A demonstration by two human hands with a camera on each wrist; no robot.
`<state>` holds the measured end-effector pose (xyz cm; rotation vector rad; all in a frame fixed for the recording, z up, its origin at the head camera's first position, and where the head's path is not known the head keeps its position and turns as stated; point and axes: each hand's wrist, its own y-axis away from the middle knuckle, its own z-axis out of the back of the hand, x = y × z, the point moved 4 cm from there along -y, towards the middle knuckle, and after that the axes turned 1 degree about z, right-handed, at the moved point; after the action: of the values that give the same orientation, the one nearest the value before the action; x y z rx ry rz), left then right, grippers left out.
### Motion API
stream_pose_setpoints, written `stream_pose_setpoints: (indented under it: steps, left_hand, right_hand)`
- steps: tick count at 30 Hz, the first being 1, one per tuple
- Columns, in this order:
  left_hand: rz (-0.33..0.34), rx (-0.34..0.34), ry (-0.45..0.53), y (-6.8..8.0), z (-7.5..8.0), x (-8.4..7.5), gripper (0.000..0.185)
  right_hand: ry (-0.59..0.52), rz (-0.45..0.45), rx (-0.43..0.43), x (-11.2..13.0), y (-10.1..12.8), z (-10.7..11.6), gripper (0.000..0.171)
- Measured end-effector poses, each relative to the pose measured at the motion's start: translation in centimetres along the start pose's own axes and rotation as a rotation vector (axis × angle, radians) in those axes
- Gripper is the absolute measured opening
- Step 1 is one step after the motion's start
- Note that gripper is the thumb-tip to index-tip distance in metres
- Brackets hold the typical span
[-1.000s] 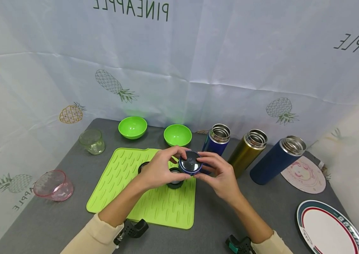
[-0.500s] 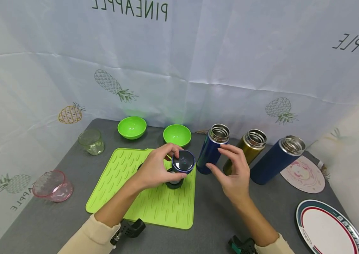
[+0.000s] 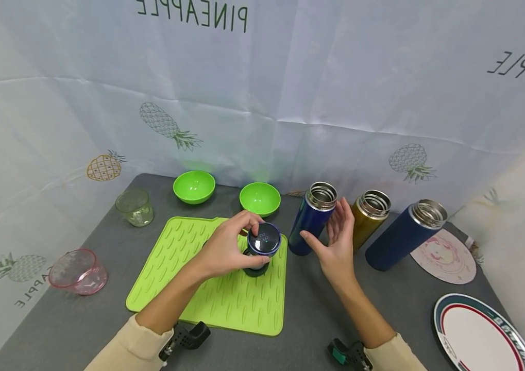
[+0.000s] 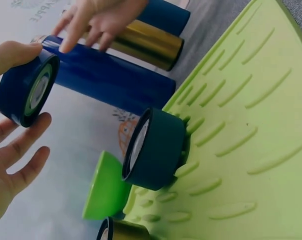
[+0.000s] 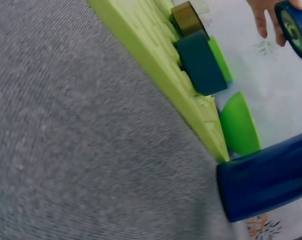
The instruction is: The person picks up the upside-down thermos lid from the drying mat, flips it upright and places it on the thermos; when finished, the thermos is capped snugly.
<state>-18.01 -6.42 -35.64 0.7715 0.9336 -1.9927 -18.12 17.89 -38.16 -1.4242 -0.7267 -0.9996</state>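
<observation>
My left hand [image 3: 227, 247] pinches a blue bottle lid [image 3: 264, 238] by its rim, thumb on one side and fingers on the other, above the green ridged mat [image 3: 239, 309]. In the left wrist view the lid's underside with a pale ring faces the mat side. My right hand [image 3: 338, 247] is at the right side of the nearest blue steel bottle [image 3: 307, 224], fingers extended beside its upper body and thumb in front. That bottle stands upright, its mouth uncovered. A dark teal lid [image 4: 163, 150] and a brass-coloured lid [image 4: 128, 231] sit on the mat.
To the right stand a gold bottle [image 3: 366, 221] and a dark blue bottle [image 3: 401, 239], both lidless. Two green bowls [image 3: 259, 198] are at the back. A greenish glass [image 3: 134, 206] and a pink glass [image 3: 79, 273] stand left. A pink round mat [image 3: 447, 257] and a plate [image 3: 480, 330] lie right.
My right hand has let go of the lid and moved right to the blue bottle. The left hand keeps the lid and has shifted slightly left.
</observation>
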Motion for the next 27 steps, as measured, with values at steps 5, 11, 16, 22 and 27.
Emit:
stream_pose_setpoints:
  steps: [5,11,16,22,27]
  left_hand:
    - [0.005,0.001,0.003,0.1,0.1,0.1,0.046]
    - [0.007,0.005,0.013,0.0,0.2,0.3,0.046]
    - [0.002,0.007,0.019,-0.3,0.2,0.2,0.045]
    - [-0.019,-0.006,0.0,-0.8,0.7,-0.1,0.045]
    - [-0.046,-0.035,-0.017,-1.6,1.5,-0.7,0.044]
  right_hand:
    - [0.016,-0.122,0.005,-1.8,-0.1,0.0,0.103]
    - [0.008,-0.155,0.024,-3.2,-0.4,-0.1,0.098]
    - [0.021,-0.159,0.041,-3.6,-0.6,-0.1,0.1]
    - [0.081,-0.142,0.079,-3.4,-1.2,-0.1,0.098]
    - [0.103,-0.115,0.134,-3.1,-1.7,0.0,0.098]
